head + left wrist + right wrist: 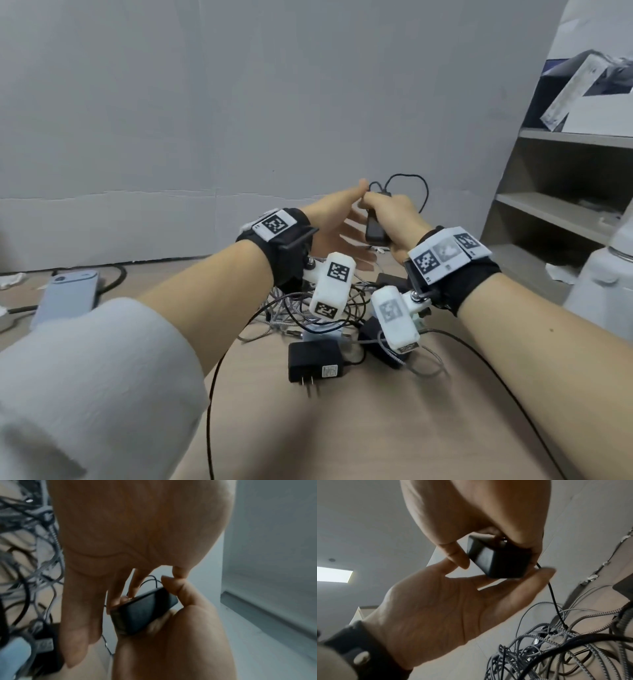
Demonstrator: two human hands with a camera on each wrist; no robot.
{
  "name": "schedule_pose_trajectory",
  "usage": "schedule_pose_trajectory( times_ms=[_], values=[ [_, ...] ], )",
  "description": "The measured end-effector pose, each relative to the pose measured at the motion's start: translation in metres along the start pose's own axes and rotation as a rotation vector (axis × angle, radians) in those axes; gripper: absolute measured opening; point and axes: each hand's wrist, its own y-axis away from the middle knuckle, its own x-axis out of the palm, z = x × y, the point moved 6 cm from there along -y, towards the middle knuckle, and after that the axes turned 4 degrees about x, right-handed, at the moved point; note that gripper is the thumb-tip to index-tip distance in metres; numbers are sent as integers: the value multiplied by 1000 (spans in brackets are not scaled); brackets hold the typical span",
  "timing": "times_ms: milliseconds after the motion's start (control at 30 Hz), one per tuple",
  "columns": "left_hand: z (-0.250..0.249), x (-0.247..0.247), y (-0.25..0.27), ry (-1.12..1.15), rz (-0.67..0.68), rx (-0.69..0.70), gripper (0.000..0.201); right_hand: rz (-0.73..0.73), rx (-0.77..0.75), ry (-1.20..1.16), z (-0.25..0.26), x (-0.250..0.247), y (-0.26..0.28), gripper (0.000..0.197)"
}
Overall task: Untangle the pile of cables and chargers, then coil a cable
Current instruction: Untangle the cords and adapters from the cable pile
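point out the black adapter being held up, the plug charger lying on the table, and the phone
black adapter (375,230), head view, on its lower body below the right hand's fingers
plug charger (313,364), head view, middle of its black body
phone (66,298), head view, middle of its back

Black wrist straps (291,253) carry checkered tags and white camera housings (330,286); grey sleeve (92,387).

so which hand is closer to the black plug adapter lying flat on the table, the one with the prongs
Right, narrowly. Both hands are raised beyond the tangle, away from the plug adapter: the right hand grips a black charger brick, and the left hand, fingers extended, touches that brick from further over.
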Motion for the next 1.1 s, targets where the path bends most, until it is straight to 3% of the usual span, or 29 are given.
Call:
schedule_pose_trajectory(
  times_ms=[100,233,300,367,467,533,567,633,767,800,867,933,1033,1100],
  values=[
    [9,4,-1,162,79,-44,70,65,-20,66,1,12,10,70],
    [6,-2,-3,187,5,34,35,109,-94,159,12,20,25,71],
    [3,-6,1,138,-48,54,28,105,-119,222,19,20,32,60],
    [-2,-13,1,106,-103,66,29,55,-163,276,24,13,31,46],
    [-6,-36,-2,44,-222,111,40,-122,-261,438,27,-11,18,48],
    [-6,-59,1,-20,-314,127,39,-226,-276,516,25,-32,10,28],
    [-6,-69,5,-40,-357,130,36,-265,-257,559,21,-42,8,15],
    [-7,-90,12,-29,-447,147,34,-324,-213,655,12,-58,0,10],
    [-22,-111,22,-102,-550,243,41,-275,26,952,-13,-62,-13,49],
    [-27,-111,21,-196,-558,270,42,-232,62,1033,-15,-59,-11,42],
    [-35,-106,19,-403,-569,343,43,-156,83,1131,-7,-49,-3,6],
    [-40,-98,18,-582,-554,407,48,-150,29,1111,3,-40,0,18],
    [-41,-83,19,-718,-481,424,54,-219,-81,871,25,-29,6,10],
    [-37,-78,18,-744,-429,418,47,-284,-240,716,44,-21,12,39]
  ],
)
